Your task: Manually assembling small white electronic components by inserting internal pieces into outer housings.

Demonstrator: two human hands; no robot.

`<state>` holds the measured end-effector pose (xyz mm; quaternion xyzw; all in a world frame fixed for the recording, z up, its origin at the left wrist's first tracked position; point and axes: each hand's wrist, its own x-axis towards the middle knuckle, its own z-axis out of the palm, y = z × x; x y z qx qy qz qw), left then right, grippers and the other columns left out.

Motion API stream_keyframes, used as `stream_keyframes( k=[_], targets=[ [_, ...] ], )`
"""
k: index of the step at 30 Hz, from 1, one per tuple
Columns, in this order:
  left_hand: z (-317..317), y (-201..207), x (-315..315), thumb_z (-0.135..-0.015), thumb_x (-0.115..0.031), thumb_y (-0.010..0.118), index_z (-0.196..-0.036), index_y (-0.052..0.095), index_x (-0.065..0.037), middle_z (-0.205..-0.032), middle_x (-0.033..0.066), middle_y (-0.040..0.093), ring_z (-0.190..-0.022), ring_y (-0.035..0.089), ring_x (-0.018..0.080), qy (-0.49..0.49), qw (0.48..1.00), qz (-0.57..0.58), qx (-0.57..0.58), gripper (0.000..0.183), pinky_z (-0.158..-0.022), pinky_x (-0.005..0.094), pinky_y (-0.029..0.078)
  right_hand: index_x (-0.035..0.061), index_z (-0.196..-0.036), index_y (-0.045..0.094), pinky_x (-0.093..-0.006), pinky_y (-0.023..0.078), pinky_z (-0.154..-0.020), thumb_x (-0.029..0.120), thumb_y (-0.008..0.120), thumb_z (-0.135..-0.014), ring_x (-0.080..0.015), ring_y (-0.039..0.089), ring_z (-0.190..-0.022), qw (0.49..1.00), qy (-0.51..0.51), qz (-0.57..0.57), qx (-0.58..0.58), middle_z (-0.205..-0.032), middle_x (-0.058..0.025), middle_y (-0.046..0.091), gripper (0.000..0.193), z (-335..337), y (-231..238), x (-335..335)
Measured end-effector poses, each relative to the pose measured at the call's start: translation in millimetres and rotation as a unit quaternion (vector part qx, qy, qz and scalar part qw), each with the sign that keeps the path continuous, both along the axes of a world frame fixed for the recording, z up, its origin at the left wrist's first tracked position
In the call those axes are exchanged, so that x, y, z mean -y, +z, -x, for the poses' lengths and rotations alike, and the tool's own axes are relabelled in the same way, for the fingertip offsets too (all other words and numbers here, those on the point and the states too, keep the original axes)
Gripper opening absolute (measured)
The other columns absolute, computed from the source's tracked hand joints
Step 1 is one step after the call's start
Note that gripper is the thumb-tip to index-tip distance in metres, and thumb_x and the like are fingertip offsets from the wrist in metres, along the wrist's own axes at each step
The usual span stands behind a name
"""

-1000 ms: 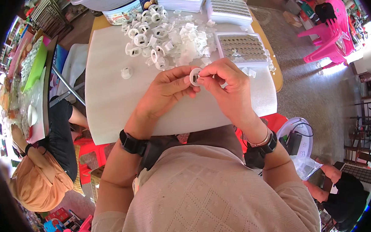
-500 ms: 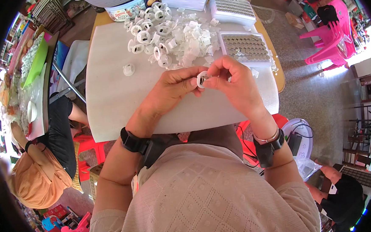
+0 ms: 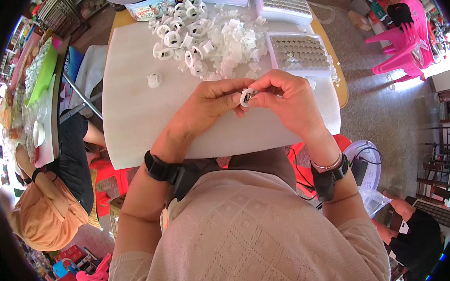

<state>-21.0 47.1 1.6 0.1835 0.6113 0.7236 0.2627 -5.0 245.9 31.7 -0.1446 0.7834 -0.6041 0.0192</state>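
Between my hands, above the middle of the white-covered table (image 3: 136, 125), is a small round white plastic part (image 3: 246, 96) with a dark centre. My left hand (image 3: 215, 102) pinches its left side between thumb and fingertips. From the right, the thumb and forefinger of my right hand (image 3: 284, 95) press on the same part; whether they also hold a smaller piece is too small to tell. Beyond my hands lies a heap of similar round white parts (image 3: 172, 39) mixed with small translucent white pieces (image 3: 234, 42). A single round part (image 3: 154, 80) rests apart at the left.
At the right stands a white tray (image 3: 303, 73) with rows of small metallic pieces, and behind it a stack of similar trays (image 3: 283, 5). A tub (image 3: 150, 10) is at the back left. Another person (image 3: 53, 202) sits at the left beside a table with a green tray (image 3: 43, 74).
The white part has tilted slightly between my fingers, and my right hand has shifted a little. The whole view has moved slightly.
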Motion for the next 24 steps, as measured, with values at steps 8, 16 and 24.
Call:
stream_keyframes(
  k=[8, 16, 24],
  targets=[
    [2, 1, 0, -0.093, -0.019, 0.057, -0.124, 0.056, -0.001, -0.100, 0.0031, 0.063, -0.081, 0.058, 0.0099, -0.014, 1.000, 0.019, -0.018, 0.036, -0.073, 0.0252, 0.049, -0.0012, -0.084, 0.064, -0.0266, 0.046, -0.060, -0.001, 0.068, -0.074, -0.0125, 0.060, -0.066, 0.999, -0.018, -0.048, 0.005, -0.075, -0.0088, 0.062, 0.010, -3, 2, 2],
    [2, 1, -1, -0.093, -0.018, 0.056, -0.125, 0.053, 0.002, -0.104, 0.0056, 0.061, -0.086, 0.058, 0.0114, -0.002, 0.997, -0.059, 0.053, 0.038, -0.076, 0.0259, 0.049, 0.0002, -0.093, 0.063, -0.0296, 0.048, -0.062, 0.000, 0.065, -0.077, -0.0178, 0.061, -0.071, 0.999, -0.040, -0.008, -0.009, -0.085, -0.0114, 0.062, 0.016, -6, -1, 9],
    [5, -5, 1, -0.094, -0.014, 0.055, -0.121, 0.053, 0.004, -0.106, 0.0094, 0.061, -0.093, 0.060, 0.0154, 0.025, 0.977, -0.163, 0.135, 0.033, -0.080, 0.0281, 0.051, 0.0021, -0.099, 0.059, -0.0375, 0.051, -0.066, -0.002, 0.062, -0.074, -0.0312, 0.060, -0.078, 0.958, -0.059, -0.114, -0.258, -0.092, -0.0126, 0.058, 0.025, -5, -3, 19]
  ],
)
